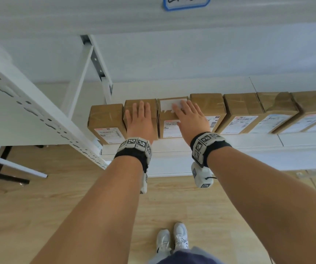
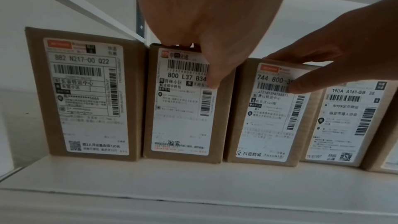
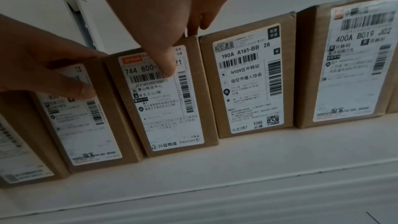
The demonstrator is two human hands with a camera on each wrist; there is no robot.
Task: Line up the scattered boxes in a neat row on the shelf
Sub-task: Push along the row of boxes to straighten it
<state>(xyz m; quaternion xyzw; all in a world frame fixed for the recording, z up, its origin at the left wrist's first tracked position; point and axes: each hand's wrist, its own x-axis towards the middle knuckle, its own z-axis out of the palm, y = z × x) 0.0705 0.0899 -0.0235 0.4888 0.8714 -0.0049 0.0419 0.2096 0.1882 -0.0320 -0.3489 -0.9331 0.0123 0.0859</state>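
Boxes stand in a row along the front of the white shelf (image 1: 248, 141), labels facing out. Left hand (image 1: 140, 121) lies on top of the second box from the left (image 1: 141, 103), fingers stretched over the top, thumb down on the front label: a loose hold over the top front edge, likely to slide or square the box. Right hand (image 1: 188, 119) does the same on the third box (image 1: 169, 111), fingers spread flat over its white top sticker, thumb on the front label. Both grips clamp lightly, top against front, which suits nudging both boxes at once into line with the neighbours.

The end box (image 1: 105, 121) at far left sits a bit nearer the shelf edge than the rest, so the row probably isn't even yet.

Head view shows fingers on the tops and the whole row running off right; thumbs hidden there. Left wrist view shows the thumbs on the labels and the second box front (image 2: 183, 101) proud of the third (image 2: 267, 111). Right wrist view shows the fourth box (image 3: 247, 83) touching the third, untouched by any hand.
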